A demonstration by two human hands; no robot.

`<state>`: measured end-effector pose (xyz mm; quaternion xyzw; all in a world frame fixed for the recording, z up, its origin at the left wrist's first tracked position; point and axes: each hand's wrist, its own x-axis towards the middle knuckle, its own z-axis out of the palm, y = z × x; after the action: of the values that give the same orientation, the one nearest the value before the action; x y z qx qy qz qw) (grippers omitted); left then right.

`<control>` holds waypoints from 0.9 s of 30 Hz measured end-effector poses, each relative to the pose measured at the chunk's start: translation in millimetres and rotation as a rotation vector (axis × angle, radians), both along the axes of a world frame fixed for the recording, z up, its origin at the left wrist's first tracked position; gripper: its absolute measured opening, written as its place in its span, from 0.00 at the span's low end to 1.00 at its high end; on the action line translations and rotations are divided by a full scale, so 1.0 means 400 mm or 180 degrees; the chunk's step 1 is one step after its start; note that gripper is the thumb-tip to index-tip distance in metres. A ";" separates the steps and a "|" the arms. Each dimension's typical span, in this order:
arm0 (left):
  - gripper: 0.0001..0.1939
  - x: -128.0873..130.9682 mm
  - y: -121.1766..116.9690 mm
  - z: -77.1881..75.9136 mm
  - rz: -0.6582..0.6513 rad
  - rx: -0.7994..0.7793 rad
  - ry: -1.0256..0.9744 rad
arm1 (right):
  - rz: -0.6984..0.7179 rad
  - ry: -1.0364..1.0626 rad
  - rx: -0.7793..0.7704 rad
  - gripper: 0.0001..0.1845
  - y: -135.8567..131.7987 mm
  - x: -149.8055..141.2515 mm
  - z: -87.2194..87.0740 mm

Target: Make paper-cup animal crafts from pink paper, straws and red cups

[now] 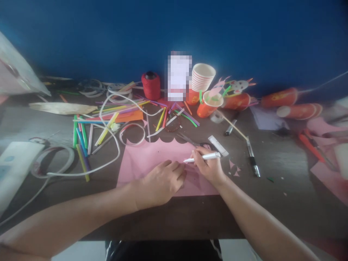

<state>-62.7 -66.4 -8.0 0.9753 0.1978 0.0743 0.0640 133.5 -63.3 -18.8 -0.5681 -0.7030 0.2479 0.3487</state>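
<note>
My right hand [208,166] is closed around a white pen [208,156], its tip pointing left, close to my left fingers. Beneath both hands lies a sheet of pink paper [144,159] with a scalloped far edge. My left hand [167,183] rests on this sheet with its fingers bent and bunched; whatever may be under the fingertips is hidden. Just beyond the paper are scissors [187,139], partly covered by the sheet and my right hand. A small white rectangular piece [218,145] lies beside them. Pink scraps [236,173] are scattered right of my right hand.
Coloured straws [81,134] and a white cable [115,137] spread over the left. At the back stand a red thread spool [151,87], stacked paper cups [203,78] and a red cup [209,105]. A black-gripped pen [253,159] and red-handled scissors [312,145] lie right.
</note>
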 end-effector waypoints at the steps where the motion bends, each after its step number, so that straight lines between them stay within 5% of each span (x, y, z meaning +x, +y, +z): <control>1: 0.15 0.000 0.000 0.000 -0.0005 0.0010 0.0022 | 0.0000 -0.0010 0.0003 0.15 0.000 0.000 0.000; 19: 0.15 -0.002 0.000 0.011 -0.0008 -0.0018 0.0063 | 0.0005 0.0208 -0.0062 0.15 0.000 -0.002 0.004; 27: 0.16 0.000 0.004 0.026 0.0015 -0.0019 0.0298 | -0.0568 0.0826 0.0346 0.17 -0.011 0.023 0.027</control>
<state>-62.7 -64.8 2.3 0.9771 0.2031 0.0282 0.0573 142.6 -67.8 -7.9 -0.5718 -0.6111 0.2489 0.4874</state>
